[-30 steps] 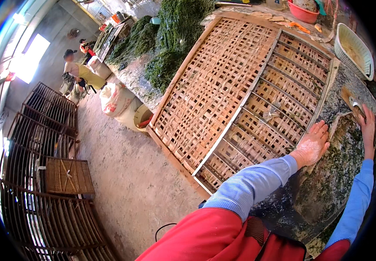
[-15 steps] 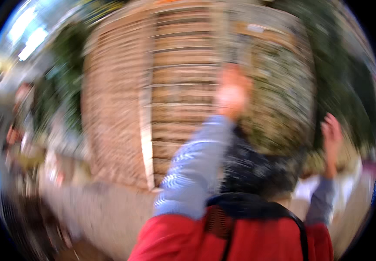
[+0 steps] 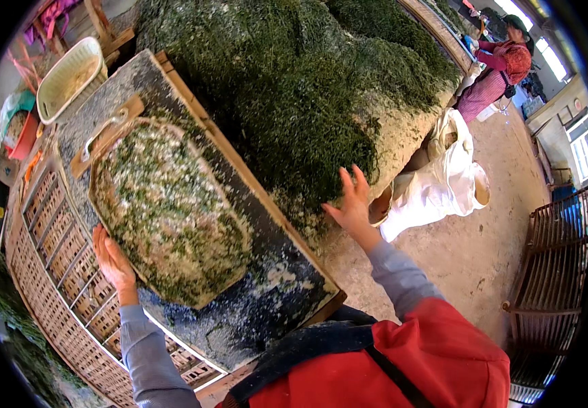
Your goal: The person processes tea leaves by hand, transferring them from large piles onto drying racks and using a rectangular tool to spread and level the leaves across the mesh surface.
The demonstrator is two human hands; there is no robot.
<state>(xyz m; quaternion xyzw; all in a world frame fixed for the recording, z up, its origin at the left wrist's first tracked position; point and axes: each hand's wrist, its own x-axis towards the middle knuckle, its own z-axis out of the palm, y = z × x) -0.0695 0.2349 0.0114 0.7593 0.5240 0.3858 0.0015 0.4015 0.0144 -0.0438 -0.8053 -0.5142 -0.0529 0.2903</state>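
Observation:
A flat oblong tray [image 3: 245, 270] lies on a dark work board [image 3: 284, 272], covered with a green and whitish shredded mix that looks like seaweed. Across its far end runs a wooden bar with a metal handle [image 3: 107, 134]. My left hand [image 3: 112, 262] rests along the tray's left edge, fingers stretched out; whether it grips the rim I cannot tell. To the right of the board, my right hand [image 3: 352, 207] is open with fingers spread, empty, at the near edge of a big heap of dark green strands [image 3: 287, 88].
A slatted wooden rack [image 3: 63, 255] stands left of the board. Far left are a cream basin [image 3: 70, 80] and a red tub [image 3: 23, 136]. White sacks [image 3: 437, 180] stand on the floor to the right, near dark slatted racks [image 3: 552, 272]. Another person [image 3: 501, 64] works at the far right.
My view has turned right, bringing the heap into sight. My left hand has moved from between the rack and tray to the tray's left edge; my right hand is now by the heap.

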